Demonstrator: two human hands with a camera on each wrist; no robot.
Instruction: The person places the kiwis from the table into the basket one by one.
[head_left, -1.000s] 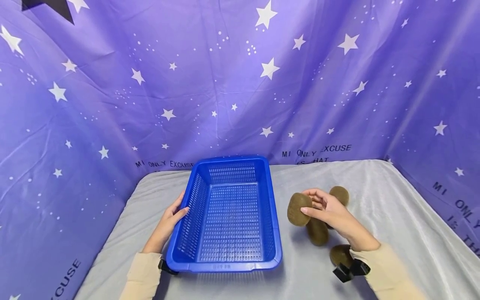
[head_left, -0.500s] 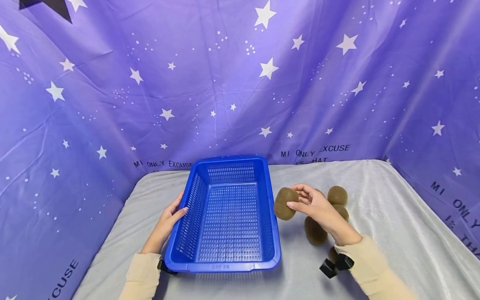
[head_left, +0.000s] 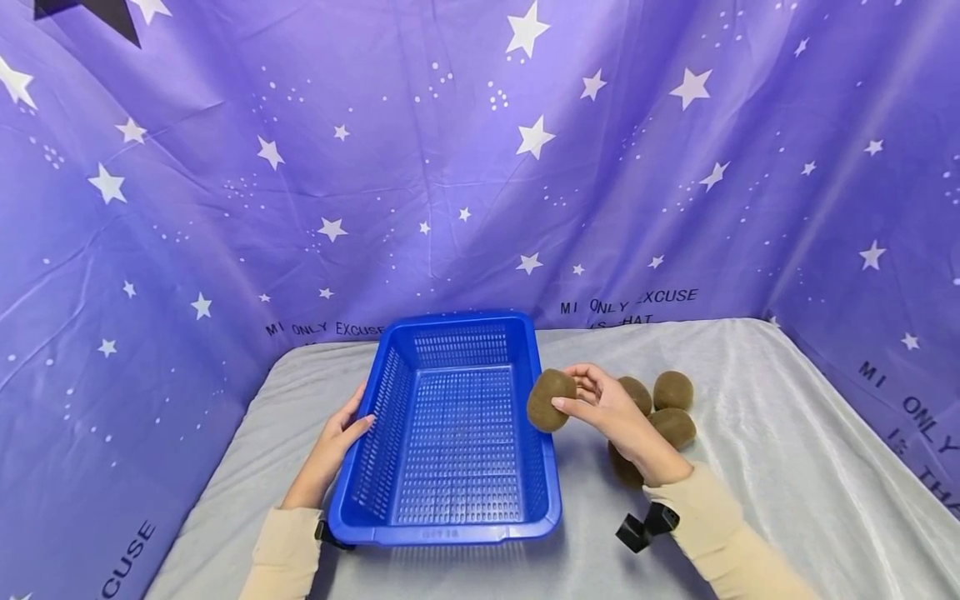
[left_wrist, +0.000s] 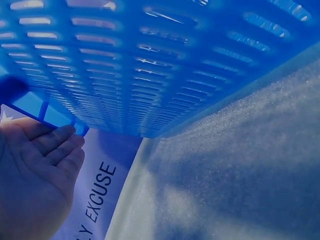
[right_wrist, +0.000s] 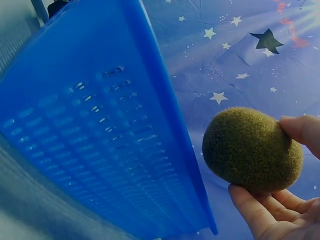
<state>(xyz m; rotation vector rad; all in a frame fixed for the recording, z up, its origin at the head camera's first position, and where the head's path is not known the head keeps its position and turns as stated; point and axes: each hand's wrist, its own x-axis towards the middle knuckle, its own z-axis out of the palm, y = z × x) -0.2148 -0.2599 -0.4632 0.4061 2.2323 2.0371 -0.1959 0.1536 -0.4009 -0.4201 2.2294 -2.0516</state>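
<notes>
Before me: grey velvety cloth [head_left: 787,433] bearing a blue rectangular plastic basket [head_left: 450,534]; at its three o'clock, fuzzy brown oval kiwis [head_left: 673,391].

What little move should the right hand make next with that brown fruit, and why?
Probably ease the kiwi left, over the blue basket: pinched by the right hand, it overlaps the basket's right rim in the head view, and the left hand holds the opposite side.

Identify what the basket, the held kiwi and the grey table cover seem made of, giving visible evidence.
Basket: probably moulded plastic, smooth, slightly glossy; regular slots, soft highlights.
Held kiwi: matt, fuzzy; real skin or flocked imitation, unclear.
Grey table cover: probably soft pile fabric; sheen and creases show.
</notes>
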